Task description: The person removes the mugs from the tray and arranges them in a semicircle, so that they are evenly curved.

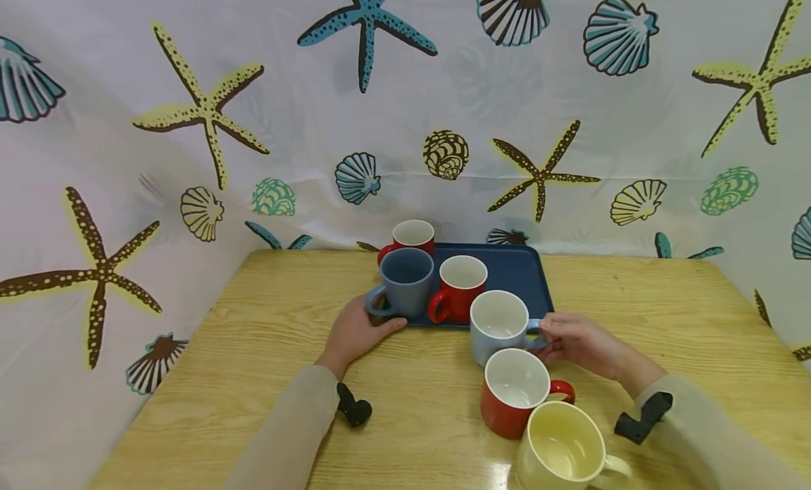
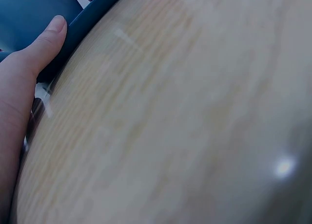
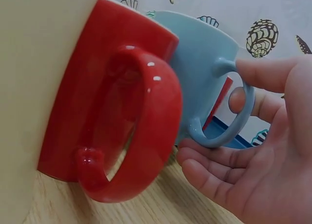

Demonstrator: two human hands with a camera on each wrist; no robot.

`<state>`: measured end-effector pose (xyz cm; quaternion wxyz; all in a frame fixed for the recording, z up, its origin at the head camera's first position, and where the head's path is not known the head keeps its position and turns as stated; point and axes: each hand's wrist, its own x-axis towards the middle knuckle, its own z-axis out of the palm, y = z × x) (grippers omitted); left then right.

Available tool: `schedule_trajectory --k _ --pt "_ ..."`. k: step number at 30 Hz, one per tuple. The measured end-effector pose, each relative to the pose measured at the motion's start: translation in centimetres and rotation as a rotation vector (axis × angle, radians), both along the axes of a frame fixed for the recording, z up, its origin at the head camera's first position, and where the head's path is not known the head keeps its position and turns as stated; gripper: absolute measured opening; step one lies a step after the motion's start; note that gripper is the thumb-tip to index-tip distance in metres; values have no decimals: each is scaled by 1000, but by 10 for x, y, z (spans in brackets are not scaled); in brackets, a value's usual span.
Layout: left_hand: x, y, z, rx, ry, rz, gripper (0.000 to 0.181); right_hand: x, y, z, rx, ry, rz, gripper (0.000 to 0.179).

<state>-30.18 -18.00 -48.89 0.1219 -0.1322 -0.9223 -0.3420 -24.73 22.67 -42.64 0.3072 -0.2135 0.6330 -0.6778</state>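
Observation:
My right hand [image 1: 583,342] pinches the handle of a light blue mug [image 1: 488,343], white inside, which overlaps the tray's front edge in the head view. In the right wrist view, thumb and index finger [image 3: 261,105] close on that handle, the other fingers below it. My left hand [image 1: 356,333] grips the front left corner of a dark blue tray [image 1: 516,272], its thumb [image 2: 48,41] along the rim; its other fingers are hidden. On the tray, a slate-blue mug [image 1: 408,296] stands beside that hand, with a red mug [image 1: 467,300] to its right and another red mug [image 1: 426,248] behind.
In front of the light blue mug, a red mug [image 1: 500,410] and a pale yellow mug [image 1: 543,465] stand on the wooden table [image 1: 405,434], handles to the right. A patterned curtain [image 1: 405,124] hangs along the table's back edge and sides.

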Motion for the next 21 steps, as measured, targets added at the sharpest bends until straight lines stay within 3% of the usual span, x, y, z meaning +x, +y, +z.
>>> schedule_trajectory --k 7,21 --pt "1 -1 -1 8 8 4 52 -6 -9 -4 -18 9 57 28" --pt "3 0 2 16 -5 12 49 -12 -28 -13 -1 -24 84 26"
